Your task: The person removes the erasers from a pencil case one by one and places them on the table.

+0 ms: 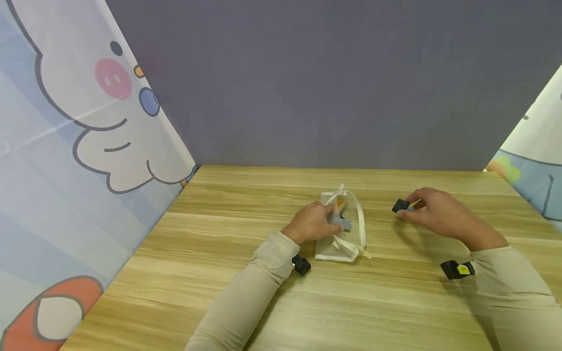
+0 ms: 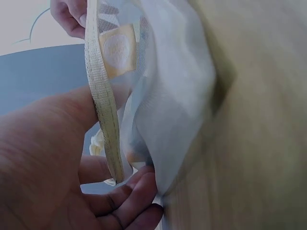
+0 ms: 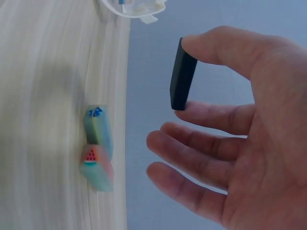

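Observation:
A white mesh bag (image 1: pixel 327 248) with pale trim lies on the table, its mouth spread, with grey and orange items partly visible inside. My left hand (image 1: pixel 311 223) grips the bag's left side; in the left wrist view the bag's trim (image 2: pixel 106 115) crosses in front of that hand (image 2: pixel 53 158). To the right of the bag, my right hand (image 1: pixel 443 214) pinches a small black block (image 1: pixel 400 205) above the table. The right wrist view shows the block (image 3: pixel 183 76) between thumb and index finger of the hand (image 3: pixel 254 120), other fingers extended.
Two small pastel blocks, one with a blue mark (image 3: pixel 98 127) and one with a watermelon picture (image 3: pixel 97 167), lie touching on the wooden table (image 1: pixel 210 234). A grey panel (image 1: pixel 329 87) stands behind the table, and a cartoon-printed cloth (image 1: pixel 66 146) hangs at the left.

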`<state>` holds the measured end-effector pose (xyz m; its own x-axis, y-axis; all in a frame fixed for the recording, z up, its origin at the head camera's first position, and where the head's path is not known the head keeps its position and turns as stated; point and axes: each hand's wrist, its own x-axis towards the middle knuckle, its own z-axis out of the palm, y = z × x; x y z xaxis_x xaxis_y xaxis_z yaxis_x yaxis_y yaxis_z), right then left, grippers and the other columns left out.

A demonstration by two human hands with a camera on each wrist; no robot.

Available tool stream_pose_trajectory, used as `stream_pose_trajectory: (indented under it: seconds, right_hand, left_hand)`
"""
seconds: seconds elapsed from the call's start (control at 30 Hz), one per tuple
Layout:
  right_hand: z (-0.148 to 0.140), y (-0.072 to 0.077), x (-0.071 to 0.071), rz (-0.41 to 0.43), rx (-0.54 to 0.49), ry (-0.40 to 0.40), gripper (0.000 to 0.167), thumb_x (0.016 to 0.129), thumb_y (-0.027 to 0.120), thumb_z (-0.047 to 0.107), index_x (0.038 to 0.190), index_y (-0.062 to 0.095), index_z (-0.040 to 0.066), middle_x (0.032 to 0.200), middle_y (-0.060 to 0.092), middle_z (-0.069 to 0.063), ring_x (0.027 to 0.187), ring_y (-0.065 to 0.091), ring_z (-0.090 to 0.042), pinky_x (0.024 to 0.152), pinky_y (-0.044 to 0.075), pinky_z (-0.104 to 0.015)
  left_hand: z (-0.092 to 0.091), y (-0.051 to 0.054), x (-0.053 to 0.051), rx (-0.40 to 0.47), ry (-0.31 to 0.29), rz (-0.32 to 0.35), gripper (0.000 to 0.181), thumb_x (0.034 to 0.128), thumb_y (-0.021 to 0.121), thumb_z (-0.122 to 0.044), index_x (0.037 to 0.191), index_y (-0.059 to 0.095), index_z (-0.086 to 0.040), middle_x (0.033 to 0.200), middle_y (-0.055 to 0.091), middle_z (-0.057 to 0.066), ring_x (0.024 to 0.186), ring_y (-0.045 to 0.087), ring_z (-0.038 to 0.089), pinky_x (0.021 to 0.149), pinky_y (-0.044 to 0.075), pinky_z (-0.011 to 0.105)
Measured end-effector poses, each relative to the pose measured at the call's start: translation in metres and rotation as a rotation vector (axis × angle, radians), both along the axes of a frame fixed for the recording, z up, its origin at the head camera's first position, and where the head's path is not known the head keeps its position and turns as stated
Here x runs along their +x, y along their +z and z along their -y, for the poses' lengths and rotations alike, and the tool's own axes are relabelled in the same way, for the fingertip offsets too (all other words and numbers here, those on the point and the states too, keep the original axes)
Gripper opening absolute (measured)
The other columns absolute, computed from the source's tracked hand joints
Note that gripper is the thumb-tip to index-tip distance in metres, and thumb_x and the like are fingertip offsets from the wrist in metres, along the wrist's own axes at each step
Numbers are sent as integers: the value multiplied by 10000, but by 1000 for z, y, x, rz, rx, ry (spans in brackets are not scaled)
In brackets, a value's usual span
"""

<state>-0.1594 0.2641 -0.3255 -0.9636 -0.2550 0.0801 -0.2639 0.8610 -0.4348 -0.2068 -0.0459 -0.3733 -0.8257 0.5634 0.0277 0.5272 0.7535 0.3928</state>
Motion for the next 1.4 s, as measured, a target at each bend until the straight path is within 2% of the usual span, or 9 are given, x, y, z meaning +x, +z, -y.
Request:
stream_pose_trajectory:
  seconds: [0.17,0.33,0.43,0.7,0.87,1.07,1.2,1.33,1.4]
  right_hand:
    - [-5,1,0,11,7,0,587,947,677,449,1212,624,-72,1118,665,-235,1009,648,-398,766,523,-523]
    - [-10,2,1,28,24,-2,631,953,664,468,1252,598,-84,1147,651,-257,1036,636,-426,775,519,-543]
    - [-13,3,1,39,27,-4,646,955,661,470,1262,588,-94,1154,645,-272,1037,633,-439,769,519,-547]
    - [-17,6,3,74,55,7,585,950,680,429,1198,621,-98,1153,655,-263,1037,636,-441,774,521,-544]
    - [-23,4,2,96,83,18,527,940,700,390,1145,640,-93,1111,673,-239,1002,645,-429,760,524,-529]
    - [-26,1,-1,116,92,46,457,916,729,384,1084,683,-38,1008,700,-89,888,647,-274,698,512,-424]
    - [-26,-1,-2,136,100,80,425,902,747,375,1069,706,-13,1034,702,-70,878,614,-208,700,481,-377]
    - [-27,-3,-3,145,107,123,352,897,760,340,1013,722,10,1087,705,-123,966,647,-314,762,508,-441]
    - [-27,-3,-3,147,112,144,351,891,769,325,1011,725,-2,1106,699,-174,1034,633,-415,808,512,-501]
  left_hand:
    - [-1,-1,2,-5,26,-29,394,905,681,-558,1122,667,-230,708,554,-46,722,505,126,578,398,269]
    - [-2,-2,3,20,43,-41,398,883,660,-634,898,629,-237,708,519,-40,729,497,118,589,398,259]
    - [-3,-2,4,31,52,-37,412,871,673,-637,854,609,-230,731,520,-29,750,499,124,601,398,257]
    - [-7,0,9,-25,105,-19,526,822,686,-669,1045,681,-193,956,546,-36,858,511,120,688,421,259]
    - [-8,0,11,-93,105,-48,506,813,711,-638,1064,671,-201,1020,540,-7,843,494,128,675,408,259]
    - [-8,0,11,-152,95,-52,544,832,674,-564,1220,651,-183,1062,499,10,871,465,152,716,393,285]
    - [-7,0,11,-158,97,-35,658,841,652,-547,1372,605,-160,1094,480,11,893,450,154,742,388,289]
    - [-8,1,11,-159,103,-25,730,860,632,-555,1455,547,-141,1137,483,17,918,446,154,773,394,300]
    - [-8,1,10,-150,105,-21,686,866,636,-540,1422,580,-144,1155,500,17,933,456,160,794,404,313]
